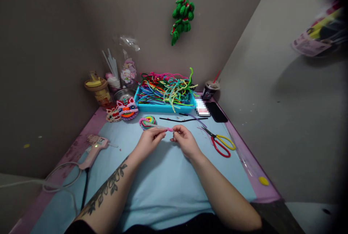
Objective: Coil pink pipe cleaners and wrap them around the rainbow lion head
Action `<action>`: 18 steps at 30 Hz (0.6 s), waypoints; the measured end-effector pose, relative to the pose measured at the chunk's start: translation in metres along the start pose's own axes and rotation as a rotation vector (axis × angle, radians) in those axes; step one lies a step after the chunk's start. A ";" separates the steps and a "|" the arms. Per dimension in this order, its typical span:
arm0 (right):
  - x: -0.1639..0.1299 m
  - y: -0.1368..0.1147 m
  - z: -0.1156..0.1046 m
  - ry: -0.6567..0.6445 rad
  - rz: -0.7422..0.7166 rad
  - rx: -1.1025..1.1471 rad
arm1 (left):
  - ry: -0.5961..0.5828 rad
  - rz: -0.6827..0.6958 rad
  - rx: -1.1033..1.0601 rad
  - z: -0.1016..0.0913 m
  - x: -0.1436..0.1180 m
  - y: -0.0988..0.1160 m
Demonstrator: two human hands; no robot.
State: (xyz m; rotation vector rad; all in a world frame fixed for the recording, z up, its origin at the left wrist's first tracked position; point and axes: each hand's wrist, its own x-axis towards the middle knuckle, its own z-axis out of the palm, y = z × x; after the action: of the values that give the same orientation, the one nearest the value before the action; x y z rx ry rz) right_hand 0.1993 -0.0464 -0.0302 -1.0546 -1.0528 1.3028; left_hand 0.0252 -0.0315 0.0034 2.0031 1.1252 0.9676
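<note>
Pipe cleaner: pink pipe cleaner (168, 129) pinched between both hands, just above the light blue mat (163, 183), at mid tabletop
Left hand: left hand (148, 140) closed on the left stretch of the pipe cleaner, fingertips narrow; tattooed forearm running to the lower left edge
Right hand: right hand (185, 141) closed on the pink tip, thumb and forefinger tight together
Just behind: rainbow spiral (147, 121) of coiled stems, touching the far end of the held piece or nearly so; cannot tell which
Further back: blue tray (163, 107) heaped with many-coloured stems; black stem (176, 119) and a lilac one lying loose in front of it
Left side: two plush lion-head faces (123, 110), a yellow cup (97, 88), a pot of white straws (112, 70), a pink glue gun (94, 147) with cord trailing off the tabletop (252, 165)
Right side: scissors (221, 143) with one red and one yellow handle, a black phone (219, 112), a dark drink can (210, 90) with red straw
Wall: green stem figure (182, 12) hanging from a hook
Writing: none readable; can label too small, a patch beside the tray blurred out
Hard to make out: contents of the clear bag behind the straws; items at the upper right cut off by the dark frame edge
</note>
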 end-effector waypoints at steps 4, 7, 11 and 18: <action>0.001 -0.001 -0.002 0.064 -0.049 -0.072 | 0.015 -0.009 0.047 0.003 -0.002 -0.003; 0.000 -0.003 -0.003 0.114 -0.085 -0.132 | 0.010 -0.009 0.076 0.005 -0.003 -0.004; 0.000 -0.003 -0.005 0.163 -0.147 -0.251 | -0.003 0.025 0.112 0.006 -0.004 -0.005; -0.003 -0.008 -0.010 0.168 -0.471 -0.715 | -0.033 0.075 0.186 0.005 -0.004 -0.003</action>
State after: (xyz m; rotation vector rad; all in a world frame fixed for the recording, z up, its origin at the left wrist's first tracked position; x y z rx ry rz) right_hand 0.2106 -0.0489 -0.0249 -1.2961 -1.5688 0.4425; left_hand 0.0265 -0.0342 -0.0031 2.2158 1.1662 0.8910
